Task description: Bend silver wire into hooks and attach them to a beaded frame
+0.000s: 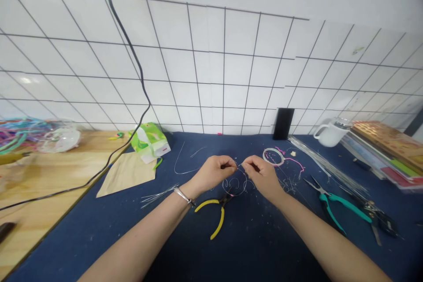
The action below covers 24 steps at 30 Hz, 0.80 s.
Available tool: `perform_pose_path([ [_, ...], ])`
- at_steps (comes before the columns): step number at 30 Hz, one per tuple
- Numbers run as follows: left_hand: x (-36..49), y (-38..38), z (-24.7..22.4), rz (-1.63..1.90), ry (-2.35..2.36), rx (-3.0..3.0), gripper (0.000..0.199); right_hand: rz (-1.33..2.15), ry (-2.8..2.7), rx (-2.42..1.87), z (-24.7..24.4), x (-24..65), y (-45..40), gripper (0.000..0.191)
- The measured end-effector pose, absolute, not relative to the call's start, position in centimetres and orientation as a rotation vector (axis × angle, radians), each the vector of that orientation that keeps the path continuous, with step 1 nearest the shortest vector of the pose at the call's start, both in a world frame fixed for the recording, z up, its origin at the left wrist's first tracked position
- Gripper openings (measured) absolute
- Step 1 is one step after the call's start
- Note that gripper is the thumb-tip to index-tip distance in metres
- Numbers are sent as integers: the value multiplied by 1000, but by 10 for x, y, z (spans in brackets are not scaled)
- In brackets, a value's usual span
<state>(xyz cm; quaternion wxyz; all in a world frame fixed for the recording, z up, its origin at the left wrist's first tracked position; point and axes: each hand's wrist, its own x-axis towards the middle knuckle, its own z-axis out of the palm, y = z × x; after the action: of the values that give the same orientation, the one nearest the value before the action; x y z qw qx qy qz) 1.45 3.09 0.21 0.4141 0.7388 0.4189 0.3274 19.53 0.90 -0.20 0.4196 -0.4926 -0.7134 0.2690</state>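
My left hand and my right hand are close together over the middle of the dark blue mat, fingertips pinched. Between them runs a thin silvery wire, gripped from both sides. Curled, looped wire shows just below the fingers; whether it joins the pinched wire, I cannot tell. Yellow-handled pliers lie beneath my hands, their handles spread toward me. A long bent wire extends to the left of my left hand. Right of my right hand lie tangled wire bits.
On the right are teal-handled pliers, a long wire bundle, a ring-shaped dish with pink beads, a white mug and stacked books. To the left lie cut wires, a beige pouch and a green packet.
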Motion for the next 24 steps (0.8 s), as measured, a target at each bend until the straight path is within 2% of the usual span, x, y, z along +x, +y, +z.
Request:
perform_pose_path([
  [5, 16, 32, 0, 802, 1070, 1954, 15, 693, -1828, -1214, 0, 196, 10, 17],
  [9, 14, 33, 4, 810, 1051, 1932, 23, 755, -1798, -1230, -1, 199, 13, 18],
  [18, 14, 39, -4, 1065, 1136, 1711, 26, 818, -1682, -1276, -5, 201, 16, 20],
  [24, 14, 37, -3, 969, 1091, 1816, 25, 838, -1645, -1290, -4, 202, 15, 21],
])
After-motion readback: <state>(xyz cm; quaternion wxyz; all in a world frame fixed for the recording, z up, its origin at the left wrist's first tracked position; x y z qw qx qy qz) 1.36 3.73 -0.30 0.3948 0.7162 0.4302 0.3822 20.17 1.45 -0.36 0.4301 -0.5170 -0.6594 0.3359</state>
